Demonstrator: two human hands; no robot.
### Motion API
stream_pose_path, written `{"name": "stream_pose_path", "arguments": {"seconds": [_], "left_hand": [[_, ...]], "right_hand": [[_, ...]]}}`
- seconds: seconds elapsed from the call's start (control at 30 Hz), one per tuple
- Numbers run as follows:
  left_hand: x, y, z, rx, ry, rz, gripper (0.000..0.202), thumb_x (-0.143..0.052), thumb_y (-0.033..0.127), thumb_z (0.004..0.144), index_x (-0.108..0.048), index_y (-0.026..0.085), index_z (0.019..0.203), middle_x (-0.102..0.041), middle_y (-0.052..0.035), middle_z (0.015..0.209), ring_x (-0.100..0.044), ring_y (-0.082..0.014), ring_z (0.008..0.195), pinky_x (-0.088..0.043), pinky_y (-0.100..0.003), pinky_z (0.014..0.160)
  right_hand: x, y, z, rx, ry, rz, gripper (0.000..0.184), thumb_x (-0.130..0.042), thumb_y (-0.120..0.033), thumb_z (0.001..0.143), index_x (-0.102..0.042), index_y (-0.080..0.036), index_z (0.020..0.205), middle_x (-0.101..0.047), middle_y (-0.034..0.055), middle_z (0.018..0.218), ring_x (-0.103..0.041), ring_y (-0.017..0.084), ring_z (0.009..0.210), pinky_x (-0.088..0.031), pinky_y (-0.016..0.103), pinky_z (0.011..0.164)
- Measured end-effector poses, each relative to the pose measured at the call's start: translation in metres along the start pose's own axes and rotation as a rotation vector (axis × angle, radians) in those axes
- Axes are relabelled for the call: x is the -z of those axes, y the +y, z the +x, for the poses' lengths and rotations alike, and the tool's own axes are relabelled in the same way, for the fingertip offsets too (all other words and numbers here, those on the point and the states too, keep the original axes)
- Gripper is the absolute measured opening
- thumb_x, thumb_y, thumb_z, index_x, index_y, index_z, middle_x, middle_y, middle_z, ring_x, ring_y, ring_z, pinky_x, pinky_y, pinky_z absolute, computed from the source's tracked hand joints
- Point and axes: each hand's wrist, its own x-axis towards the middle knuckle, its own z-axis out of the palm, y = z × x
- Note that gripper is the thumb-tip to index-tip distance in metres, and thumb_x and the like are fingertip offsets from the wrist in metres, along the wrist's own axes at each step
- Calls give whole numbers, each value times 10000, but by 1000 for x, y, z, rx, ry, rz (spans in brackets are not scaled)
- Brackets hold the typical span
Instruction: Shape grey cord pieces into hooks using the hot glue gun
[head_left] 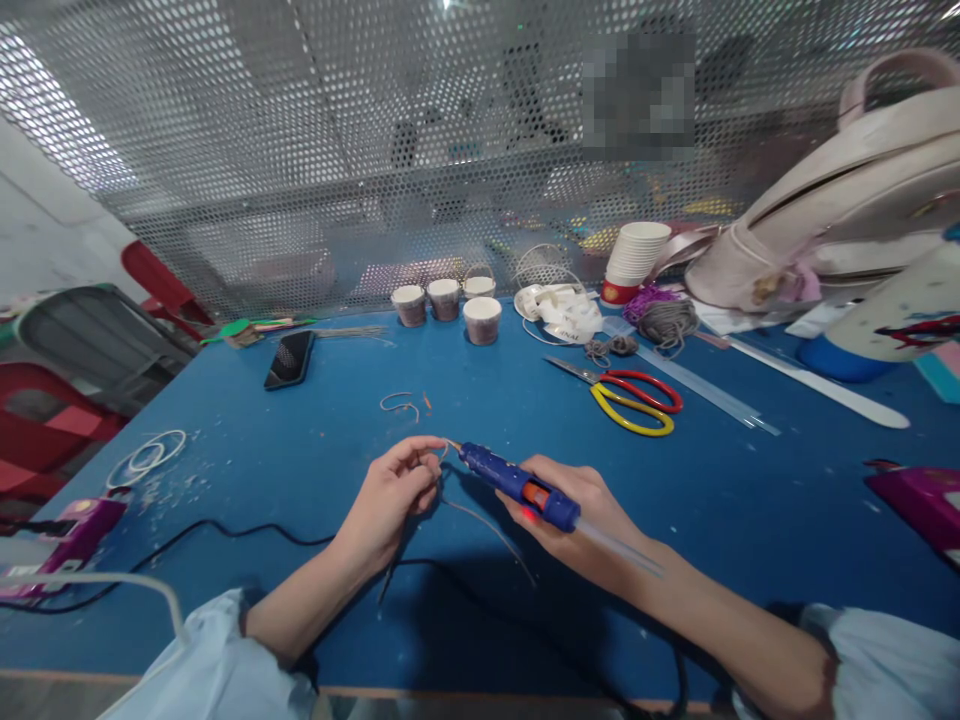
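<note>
My right hand [581, 520] is wrapped round a blue glue gun [517, 485] with a clear glue stick sticking out of its back. The gun's tip points left at my left hand [394, 495]. That hand pinches a thin wire or cord [480, 520] between thumb and fingers, right at the nozzle. The cord trails down and to the right over the blue table [300, 480]. A black cable [225, 530] runs across the table under my arms.
Scissors with red and yellow handles [630, 395] lie right of centre. Small filled cups [450, 305], a black phone [289, 358], a stack of paper cups [634, 255], grey cord [664, 322], a pink bag [840, 200] and a perforated metal screen [375, 150] line the back. White rings [146, 457] lie left.
</note>
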Motion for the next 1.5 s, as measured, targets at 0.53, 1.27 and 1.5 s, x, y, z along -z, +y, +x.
{"name": "stream_pose_path", "arguments": {"seconds": [0.53,1.27,1.5], "left_hand": [[0,1,0,3,9,-5,237,-620,175,704,-615,144,938,-473,55,614,-350,-24,424,-182,-201,435],[0,4,-2,19,-4,-18,228,-655,209,687,-644,146,907,-506,39,618,-362,-27,435,-189,-200,445],[0,6,-2,26,30,-24,233,-665,206,673,-643,141,895,-504,37,614,-354,-27,427,-180,-199,435]], "right_hand": [[0,0,0,-24,-1,3,45,-574,-211,773,-550,-197,737,-603,-5,642,-538,114,537,-388,210,534],[1,-1,3,-54,30,-17,112,-567,-242,795,-545,-200,693,-584,-15,597,-520,105,506,-379,211,518],[4,-3,2,-80,33,31,152,-568,-296,810,-563,-200,693,-580,-16,583,-503,101,480,-378,206,495]]}}
